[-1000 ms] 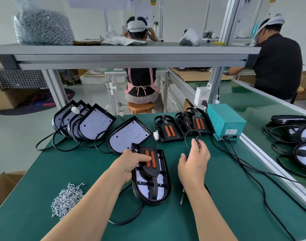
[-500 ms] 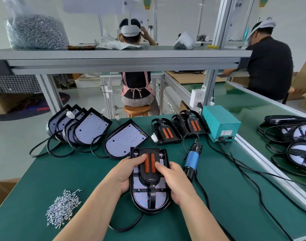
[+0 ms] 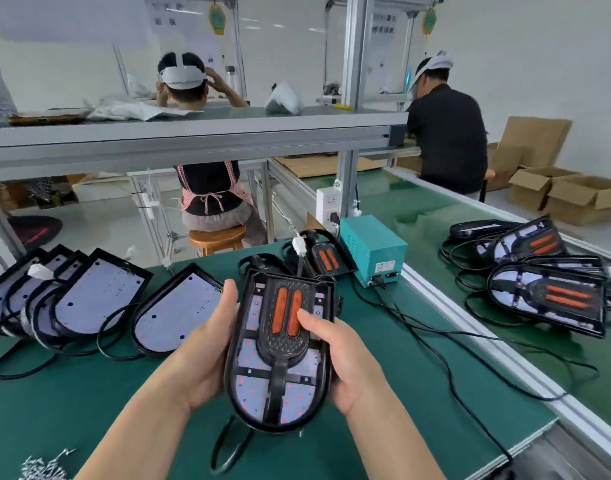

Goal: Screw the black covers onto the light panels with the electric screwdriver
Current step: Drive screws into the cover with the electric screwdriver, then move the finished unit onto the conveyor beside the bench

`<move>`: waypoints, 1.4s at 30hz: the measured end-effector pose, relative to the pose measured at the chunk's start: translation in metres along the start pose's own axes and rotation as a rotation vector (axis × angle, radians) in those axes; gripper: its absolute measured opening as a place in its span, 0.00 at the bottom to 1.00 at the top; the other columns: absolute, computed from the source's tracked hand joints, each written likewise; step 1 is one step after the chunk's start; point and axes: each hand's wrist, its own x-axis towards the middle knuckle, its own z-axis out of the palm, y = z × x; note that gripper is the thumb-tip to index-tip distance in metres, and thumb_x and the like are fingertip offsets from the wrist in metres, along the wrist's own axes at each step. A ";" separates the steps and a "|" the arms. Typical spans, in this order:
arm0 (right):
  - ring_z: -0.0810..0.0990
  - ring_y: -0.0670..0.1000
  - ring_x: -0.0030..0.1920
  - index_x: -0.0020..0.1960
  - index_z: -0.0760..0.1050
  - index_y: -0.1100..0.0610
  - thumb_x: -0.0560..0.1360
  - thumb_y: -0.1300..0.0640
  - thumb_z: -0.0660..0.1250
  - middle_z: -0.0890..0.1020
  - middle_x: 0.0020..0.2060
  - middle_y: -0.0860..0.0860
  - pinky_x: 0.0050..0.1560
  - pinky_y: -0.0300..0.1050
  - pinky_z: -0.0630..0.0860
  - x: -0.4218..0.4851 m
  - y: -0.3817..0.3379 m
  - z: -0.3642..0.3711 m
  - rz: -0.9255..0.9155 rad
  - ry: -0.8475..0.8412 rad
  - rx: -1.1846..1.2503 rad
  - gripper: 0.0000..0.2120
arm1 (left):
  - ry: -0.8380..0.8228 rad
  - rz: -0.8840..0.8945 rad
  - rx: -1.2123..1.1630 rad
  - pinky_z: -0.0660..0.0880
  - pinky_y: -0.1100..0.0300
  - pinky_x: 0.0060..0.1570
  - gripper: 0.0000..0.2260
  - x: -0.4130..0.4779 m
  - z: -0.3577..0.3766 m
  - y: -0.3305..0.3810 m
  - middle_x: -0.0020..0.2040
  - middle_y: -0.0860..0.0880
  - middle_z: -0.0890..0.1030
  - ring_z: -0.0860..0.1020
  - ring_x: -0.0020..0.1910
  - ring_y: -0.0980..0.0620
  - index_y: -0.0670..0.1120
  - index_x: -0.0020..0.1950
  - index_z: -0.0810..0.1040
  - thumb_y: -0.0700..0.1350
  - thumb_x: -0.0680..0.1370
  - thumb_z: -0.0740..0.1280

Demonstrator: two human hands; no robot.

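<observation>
Work stands partway, I'd say. One light panel [image 3: 280, 393] is held up off the bench [image 3: 61, 410] with its black cover [image 3: 286, 341] seated on top. The left hand [image 3: 207, 351] clasps the left rim, and the right hand [image 3: 349, 368] grips the right rim, thumb laid on the cover. Whether its screws are in I cannot tell. Covered panels [image 3: 326, 259] lean by the teal power box [image 3: 373, 251], and a further batch [image 3: 546, 299] lies on the neighbouring belt. A row of bare panels [image 3: 99, 292] on the left waits for covers, with loose screws [image 3: 44, 467] at the near corner. Half a second ago this panel lay flat on the bench with the screwdriver beside the right hand. Now it is raised, and the screwdriver is out of sight.
</observation>
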 end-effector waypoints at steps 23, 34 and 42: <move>0.81 0.55 0.64 0.77 0.66 0.53 0.81 0.60 0.68 0.79 0.68 0.54 0.64 0.58 0.77 0.048 -0.137 -0.190 -0.603 0.676 0.440 0.26 | 0.813 0.167 0.698 0.64 0.84 0.36 0.06 0.042 -0.001 -0.079 0.34 0.62 0.83 0.81 0.44 0.55 0.52 0.39 0.83 0.44 0.76 0.72; 0.72 0.56 0.72 0.83 0.46 0.47 0.81 0.51 0.69 0.67 0.77 0.51 0.73 0.59 0.69 0.112 -0.145 -0.251 -0.523 0.972 0.279 0.41 | 0.861 0.276 0.702 0.66 0.84 0.38 0.07 0.037 0.013 -0.077 0.33 0.51 0.84 0.78 0.41 0.60 0.46 0.36 0.83 0.40 0.74 0.74; 0.77 0.65 0.54 0.70 0.69 0.64 0.79 0.38 0.66 0.68 0.68 0.64 0.57 0.58 0.74 0.138 -0.156 -0.259 -0.249 1.269 -0.522 0.33 | 0.861 0.301 0.690 0.67 0.84 0.39 0.06 0.037 0.014 -0.077 0.34 0.48 0.84 0.79 0.43 0.59 0.44 0.37 0.83 0.40 0.74 0.74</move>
